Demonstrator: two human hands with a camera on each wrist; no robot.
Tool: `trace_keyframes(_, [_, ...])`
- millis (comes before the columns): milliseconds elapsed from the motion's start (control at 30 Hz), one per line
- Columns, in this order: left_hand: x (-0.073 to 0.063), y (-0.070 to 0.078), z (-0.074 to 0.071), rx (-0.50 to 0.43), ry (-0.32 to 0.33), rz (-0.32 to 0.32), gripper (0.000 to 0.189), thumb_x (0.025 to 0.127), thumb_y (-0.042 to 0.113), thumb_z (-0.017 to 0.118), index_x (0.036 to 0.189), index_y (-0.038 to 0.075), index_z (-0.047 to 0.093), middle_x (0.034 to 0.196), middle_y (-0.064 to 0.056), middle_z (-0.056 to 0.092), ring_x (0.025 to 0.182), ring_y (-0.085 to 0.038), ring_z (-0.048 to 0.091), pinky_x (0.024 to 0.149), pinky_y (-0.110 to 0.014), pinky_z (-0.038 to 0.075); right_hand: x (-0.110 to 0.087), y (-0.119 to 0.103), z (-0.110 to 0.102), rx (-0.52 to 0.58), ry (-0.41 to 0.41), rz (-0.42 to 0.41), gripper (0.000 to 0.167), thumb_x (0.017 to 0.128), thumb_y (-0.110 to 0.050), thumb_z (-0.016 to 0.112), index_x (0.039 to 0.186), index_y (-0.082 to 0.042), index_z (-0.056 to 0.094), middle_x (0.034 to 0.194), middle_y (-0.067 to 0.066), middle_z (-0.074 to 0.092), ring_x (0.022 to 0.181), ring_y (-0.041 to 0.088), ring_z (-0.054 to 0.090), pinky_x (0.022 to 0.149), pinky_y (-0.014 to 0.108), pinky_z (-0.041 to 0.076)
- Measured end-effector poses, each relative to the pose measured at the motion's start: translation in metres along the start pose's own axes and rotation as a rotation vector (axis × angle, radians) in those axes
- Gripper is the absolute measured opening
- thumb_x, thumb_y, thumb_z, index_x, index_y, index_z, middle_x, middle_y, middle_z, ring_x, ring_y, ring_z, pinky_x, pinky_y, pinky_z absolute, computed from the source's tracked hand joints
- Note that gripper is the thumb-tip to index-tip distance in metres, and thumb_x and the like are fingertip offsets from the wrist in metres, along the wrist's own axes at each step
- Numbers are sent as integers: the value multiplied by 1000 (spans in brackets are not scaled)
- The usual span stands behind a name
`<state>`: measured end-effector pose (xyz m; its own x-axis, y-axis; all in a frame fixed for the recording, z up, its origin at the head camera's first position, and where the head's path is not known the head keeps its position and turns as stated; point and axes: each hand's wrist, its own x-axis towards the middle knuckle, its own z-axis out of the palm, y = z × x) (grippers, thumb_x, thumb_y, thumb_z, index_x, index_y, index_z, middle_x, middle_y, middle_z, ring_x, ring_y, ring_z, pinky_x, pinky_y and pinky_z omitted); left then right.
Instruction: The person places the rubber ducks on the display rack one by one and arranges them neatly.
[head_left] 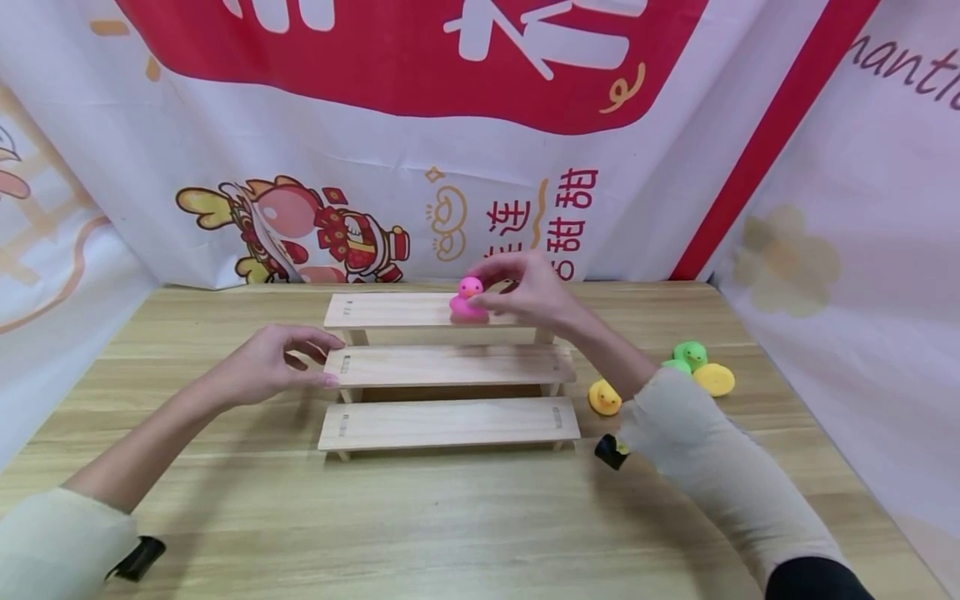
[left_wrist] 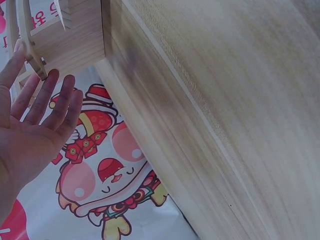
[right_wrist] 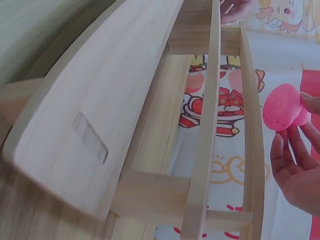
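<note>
In the head view my right hand (head_left: 531, 287) pinches a pink rubber duck (head_left: 469, 302) between thumb and fingers, close over the top board of a three-tier wooden stand (head_left: 450, 364). From the right wrist, the duck's round underside (right_wrist: 281, 106) faces the top board's edge, with the right hand (right_wrist: 300, 175) around its far side. On the stand's left, my left hand (head_left: 273, 367) grips the end of the middle board, index finger at the back corner and thumb at the front one. Its other fingers extend past the board, as the left wrist view of the hand (left_wrist: 37, 120) shows.
To the stand's right, a yellow duck (head_left: 604, 397) sits on the wooden table (head_left: 420, 525). Farther right lie green ducks (head_left: 690, 356) and a yellow rounded piece (head_left: 714, 380), partly behind the right sleeve (head_left: 697, 442). A printed cloth (head_left: 360, 142) hangs behind the table.
</note>
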<state>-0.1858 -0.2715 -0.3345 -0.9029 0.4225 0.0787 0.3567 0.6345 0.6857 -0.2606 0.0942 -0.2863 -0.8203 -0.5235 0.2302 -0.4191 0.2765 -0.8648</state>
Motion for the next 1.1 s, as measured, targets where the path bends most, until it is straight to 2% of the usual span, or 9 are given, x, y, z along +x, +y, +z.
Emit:
trace_keyframes(300, [1,-1,0,1,1,1,45,85,14,87,123,-3,71,119,-18,73,103,-29,69,82,-33,62,8,-6,12,-27,-7,-16,30,86,-5,83,115,-1,75,104,10,74,89,24,68,71,33,61])
trace_keyframes(533, [1,-1,0,-5,-2,-10,45,85,15,87,124,-3,71,118,-17,73,102,-28,69,82,-32,62,17,-8,22,-61,-1,-9,31,85,-9,86,114,-5,76,103,6,74,92,21,67,76,33,58])
trace_keyframes(767, [0,-1,-1,-6,0,-19,45,86,15,87,124,-3,70,119,-17,72,103,-28,69,83,-33,62,25,-10,29,-89,-24,-38,34,82,-6,87,113,-1,75,102,9,74,95,26,67,77,32,60])
trace_keyframes(1100, [1,-1,-1,2,-3,-19,45,86,15,87,124,-2,71,119,-17,72,103,-29,69,82,-32,62,32,-15,40,-105,-33,-48,34,82,-5,87,113,0,75,102,9,73,96,24,67,77,29,61])
